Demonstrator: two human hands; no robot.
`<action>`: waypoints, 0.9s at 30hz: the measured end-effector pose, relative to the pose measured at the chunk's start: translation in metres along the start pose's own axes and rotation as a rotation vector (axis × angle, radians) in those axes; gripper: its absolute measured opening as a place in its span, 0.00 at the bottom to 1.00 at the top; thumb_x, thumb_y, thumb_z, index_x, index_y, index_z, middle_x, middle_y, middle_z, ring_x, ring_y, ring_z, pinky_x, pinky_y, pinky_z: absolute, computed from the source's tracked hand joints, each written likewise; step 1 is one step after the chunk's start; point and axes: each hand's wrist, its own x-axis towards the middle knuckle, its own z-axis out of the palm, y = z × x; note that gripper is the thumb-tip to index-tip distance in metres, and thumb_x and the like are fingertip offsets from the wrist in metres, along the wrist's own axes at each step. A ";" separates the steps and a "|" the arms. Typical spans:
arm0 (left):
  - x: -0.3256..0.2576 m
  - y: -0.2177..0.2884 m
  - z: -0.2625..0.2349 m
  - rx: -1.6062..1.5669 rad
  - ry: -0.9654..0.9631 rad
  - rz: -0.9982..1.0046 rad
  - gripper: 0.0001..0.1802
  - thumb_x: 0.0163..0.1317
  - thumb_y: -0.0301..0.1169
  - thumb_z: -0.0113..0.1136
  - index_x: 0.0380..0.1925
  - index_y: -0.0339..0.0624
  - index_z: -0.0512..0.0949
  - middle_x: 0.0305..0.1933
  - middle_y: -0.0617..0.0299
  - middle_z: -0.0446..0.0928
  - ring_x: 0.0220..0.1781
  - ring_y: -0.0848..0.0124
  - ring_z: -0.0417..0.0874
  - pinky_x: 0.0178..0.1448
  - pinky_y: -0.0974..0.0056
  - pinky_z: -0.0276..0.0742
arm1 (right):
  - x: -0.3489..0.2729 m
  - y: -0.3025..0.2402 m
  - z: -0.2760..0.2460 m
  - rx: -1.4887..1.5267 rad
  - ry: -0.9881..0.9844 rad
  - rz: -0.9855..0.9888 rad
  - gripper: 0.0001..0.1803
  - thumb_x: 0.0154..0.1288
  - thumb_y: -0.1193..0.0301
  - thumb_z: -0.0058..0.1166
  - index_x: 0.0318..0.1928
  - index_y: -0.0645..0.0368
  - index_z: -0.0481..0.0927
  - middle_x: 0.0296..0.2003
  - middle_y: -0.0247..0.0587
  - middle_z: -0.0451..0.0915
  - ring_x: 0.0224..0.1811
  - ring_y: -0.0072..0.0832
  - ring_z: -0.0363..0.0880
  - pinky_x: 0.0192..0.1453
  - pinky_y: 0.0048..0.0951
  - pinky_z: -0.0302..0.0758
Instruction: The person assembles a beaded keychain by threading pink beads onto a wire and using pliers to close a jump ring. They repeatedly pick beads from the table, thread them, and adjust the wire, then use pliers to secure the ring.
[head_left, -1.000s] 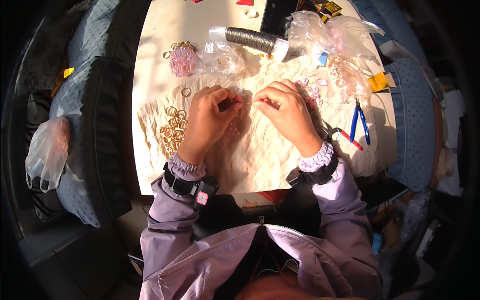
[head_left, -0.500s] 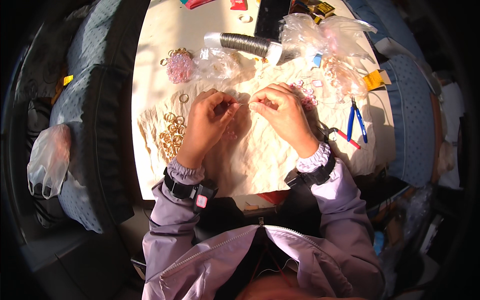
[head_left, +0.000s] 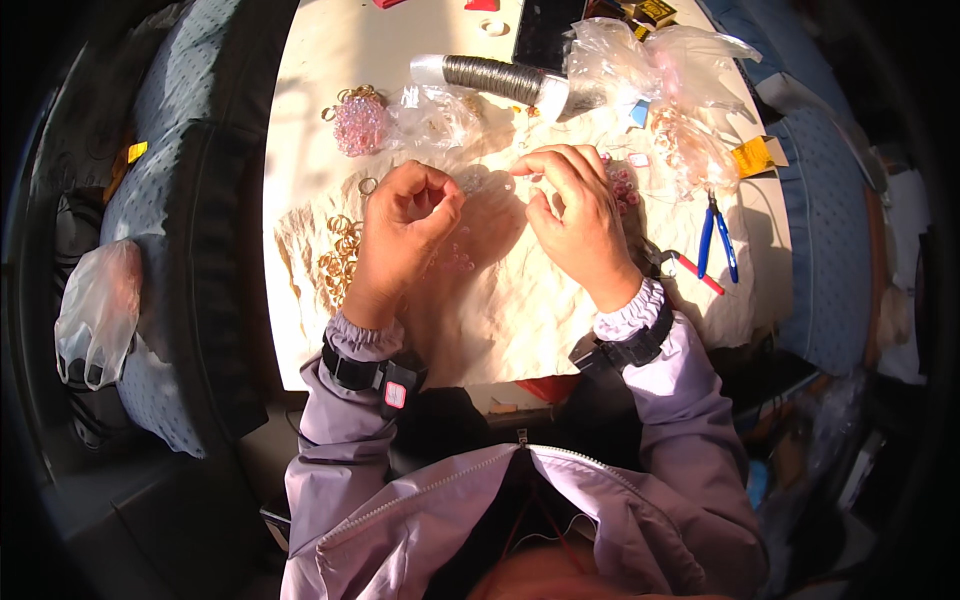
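Observation:
Above the cream cloth (head_left: 480,345), my left hand (head_left: 410,230) is curled, thumb against fingertips; whatever lies in the pinch is too small to make out. My right hand (head_left: 580,225) hangs a little to the right, thumb and fingers apart, with nothing visible in it. Several gold-coloured rings (head_left: 340,255) lie left of my left wrist, and a single ring (head_left: 367,186) sits just beyond them. Small clear pinkish beads (head_left: 461,258) rest on the cloth between my hands. Pink bead pieces (head_left: 622,188) are partly hidden behind my right hand.
Farther off are a heap of pink beads (head_left: 361,128), a clear bag (head_left: 436,118), a coil of dark wire (head_left: 490,84) and more plastic bags (head_left: 612,60). Blue-handled pliers (head_left: 718,240) and a red-handled tool (head_left: 697,273) lie at the right, near a yellow box (head_left: 757,157).
My hands have moved apart from a close pinch over a thin strand. The right fingers have spread, and the left hand has turned with its fingers still curled.

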 end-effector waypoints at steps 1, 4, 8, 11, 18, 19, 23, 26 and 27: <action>0.000 0.000 0.000 -0.010 -0.001 -0.015 0.03 0.72 0.20 0.65 0.42 0.37 0.80 0.40 0.67 0.83 0.38 0.82 0.81 0.46 0.73 0.79 | 0.000 0.000 0.000 0.030 -0.008 -0.005 0.10 0.65 0.80 0.65 0.46 0.57 0.87 0.49 0.39 0.87 0.55 0.40 0.81 0.62 0.40 0.78; 0.000 0.000 -0.001 0.000 -0.071 -0.004 0.03 0.73 0.21 0.67 0.43 0.36 0.81 0.40 0.67 0.83 0.39 0.82 0.82 0.46 0.73 0.79 | -0.001 -0.002 0.004 0.136 -0.036 -0.084 0.09 0.65 0.76 0.68 0.46 0.55 0.86 0.45 0.38 0.87 0.52 0.41 0.82 0.60 0.41 0.79; 0.000 0.002 -0.004 0.047 -0.104 -0.023 0.04 0.73 0.23 0.70 0.43 0.35 0.84 0.40 0.67 0.84 0.38 0.81 0.83 0.45 0.71 0.81 | -0.002 0.000 0.007 0.217 -0.085 -0.067 0.07 0.63 0.75 0.71 0.40 0.55 0.85 0.39 0.36 0.86 0.47 0.39 0.82 0.54 0.39 0.80; -0.006 0.003 -0.006 -0.087 -0.142 -0.138 0.03 0.72 0.23 0.71 0.41 0.34 0.86 0.39 0.67 0.84 0.37 0.80 0.83 0.45 0.69 0.82 | -0.003 0.000 0.005 0.227 -0.120 -0.054 0.07 0.62 0.75 0.70 0.35 0.56 0.83 0.35 0.34 0.85 0.44 0.38 0.81 0.51 0.38 0.80; -0.001 -0.001 -0.020 0.288 -0.152 -0.080 0.05 0.67 0.19 0.73 0.41 0.32 0.87 0.40 0.63 0.85 0.40 0.75 0.86 0.47 0.68 0.82 | -0.006 -0.003 0.001 0.128 -0.217 -0.058 0.08 0.57 0.78 0.66 0.30 0.56 0.77 0.31 0.36 0.80 0.41 0.39 0.79 0.48 0.39 0.80; -0.001 -0.001 -0.020 0.322 -0.163 -0.044 0.05 0.66 0.18 0.73 0.41 0.32 0.87 0.41 0.62 0.85 0.41 0.74 0.86 0.48 0.68 0.83 | -0.006 -0.003 0.000 0.118 -0.223 -0.054 0.08 0.57 0.78 0.66 0.30 0.56 0.77 0.31 0.36 0.80 0.41 0.39 0.79 0.48 0.39 0.79; -0.005 0.000 -0.026 0.289 -0.170 0.006 0.06 0.63 0.14 0.72 0.39 0.33 0.87 0.42 0.60 0.83 0.44 0.71 0.86 0.49 0.66 0.82 | -0.006 -0.004 0.001 0.104 -0.231 -0.075 0.07 0.58 0.80 0.67 0.30 0.59 0.80 0.31 0.34 0.82 0.41 0.35 0.80 0.46 0.36 0.80; -0.003 -0.001 -0.030 0.393 -0.096 -0.013 0.06 0.63 0.13 0.70 0.37 0.33 0.88 0.42 0.60 0.82 0.42 0.70 0.86 0.49 0.65 0.81 | -0.005 -0.005 0.002 0.103 -0.257 -0.087 0.07 0.59 0.80 0.68 0.30 0.59 0.81 0.31 0.34 0.82 0.42 0.35 0.80 0.46 0.36 0.80; -0.002 -0.002 -0.031 0.407 -0.107 0.013 0.06 0.63 0.13 0.70 0.37 0.33 0.88 0.42 0.60 0.82 0.42 0.69 0.85 0.49 0.65 0.81 | -0.005 -0.005 0.003 0.110 -0.263 -0.091 0.07 0.59 0.80 0.68 0.30 0.59 0.81 0.31 0.34 0.82 0.42 0.35 0.80 0.46 0.36 0.80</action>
